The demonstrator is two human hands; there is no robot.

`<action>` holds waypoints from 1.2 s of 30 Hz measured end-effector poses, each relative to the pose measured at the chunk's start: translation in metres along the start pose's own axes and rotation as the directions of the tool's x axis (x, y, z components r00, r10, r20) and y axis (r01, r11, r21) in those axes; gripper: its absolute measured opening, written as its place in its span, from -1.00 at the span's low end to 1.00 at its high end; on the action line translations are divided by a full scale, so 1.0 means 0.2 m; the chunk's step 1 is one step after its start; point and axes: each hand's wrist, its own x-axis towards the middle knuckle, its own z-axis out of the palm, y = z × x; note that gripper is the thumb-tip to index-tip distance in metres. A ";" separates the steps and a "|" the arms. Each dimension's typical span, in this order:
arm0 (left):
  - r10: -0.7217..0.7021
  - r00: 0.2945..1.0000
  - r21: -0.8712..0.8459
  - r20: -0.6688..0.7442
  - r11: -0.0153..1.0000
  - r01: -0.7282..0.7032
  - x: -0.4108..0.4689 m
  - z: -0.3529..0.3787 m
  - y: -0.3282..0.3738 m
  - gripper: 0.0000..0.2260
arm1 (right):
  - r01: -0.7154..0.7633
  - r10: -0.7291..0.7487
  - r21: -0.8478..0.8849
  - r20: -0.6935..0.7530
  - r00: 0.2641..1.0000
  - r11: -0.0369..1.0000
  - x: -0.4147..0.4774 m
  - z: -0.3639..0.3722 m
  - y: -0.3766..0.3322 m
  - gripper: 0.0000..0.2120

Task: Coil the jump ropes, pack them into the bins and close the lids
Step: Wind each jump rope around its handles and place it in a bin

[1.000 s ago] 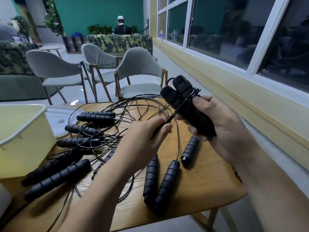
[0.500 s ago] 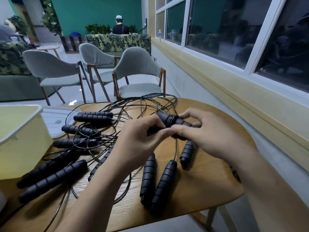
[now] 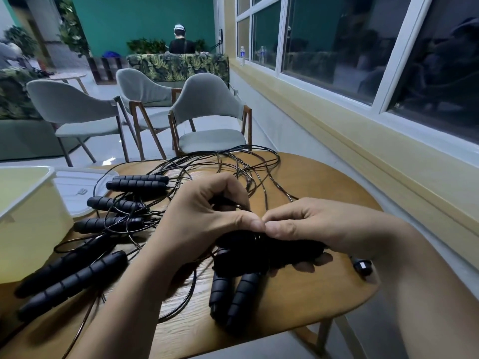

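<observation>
Both hands meet low over the round wooden table [image 3: 298,301]. My right hand [image 3: 318,226] grips a pair of black jump rope handles [image 3: 280,251] lying sideways, cord wound around them. My left hand [image 3: 204,216] pinches the thin black cord at the handles, thumb tip against my right thumb. A tangle of loose cords [image 3: 228,164] spreads behind the hands. Two more black handles [image 3: 233,299] lie just below my hands, and several others [image 3: 70,278] lie to the left. A pale yellow bin [image 3: 28,221] stands open at the left edge, its white lid [image 3: 77,187] flat behind it.
A small black piece [image 3: 363,266] lies near the table's right rim. Three grey chairs [image 3: 207,117] stand beyond the table. A yellow window sill and wall [image 3: 363,151] run along the right. A person [image 3: 181,40] sits far back, facing away.
My right hand brought the handle pair down from chest height to just above the table and turned it sideways. My left hand followed, still pinching the cord.
</observation>
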 end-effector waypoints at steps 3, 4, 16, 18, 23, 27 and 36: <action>0.005 1.000 -0.063 0.018 0.998 -0.004 0.01 -0.01 -0.02 -0.66 | 0.036 -0.039 0.040 0.078 0.996 0.999 0.00 0.00 0.00 -0.55; 0.002 1.000 -0.080 0.014 0.997 -0.001 0.01 -0.02 -0.04 -0.67 | 0.055 -0.061 0.071 0.097 0.993 0.996 0.00 0.00 0.00 -0.53; -0.127 0.965 0.324 -0.231 0.925 0.199 0.04 0.03 -0.13 -0.70 | 0.468 -0.419 0.402 -0.208 0.884 0.787 0.10 0.10 -0.01 -0.18; -0.006 0.976 0.363 -0.216 0.928 0.086 0.05 0.06 -0.10 -0.67 | 0.523 -0.427 0.354 -0.316 0.847 0.775 0.11 0.11 -0.04 -0.18; 0.061 0.992 0.420 -0.106 0.907 -0.011 0.06 0.05 -0.13 -0.79 | 0.596 -0.370 0.242 -0.592 0.716 0.766 0.12 0.11 -0.04 -0.38; 0.067 0.987 0.447 -0.144 0.895 0.004 0.06 0.04 -0.16 -0.83 | 0.583 -0.329 0.112 -0.734 0.594 0.804 0.14 0.12 -0.03 -0.55; 0.070 0.993 0.482 -0.094 0.876 -0.016 0.06 0.08 -0.20 -0.81 | 0.158 -0.382 -0.351 -0.882 0.277 0.923 0.15 0.14 0.01 -0.55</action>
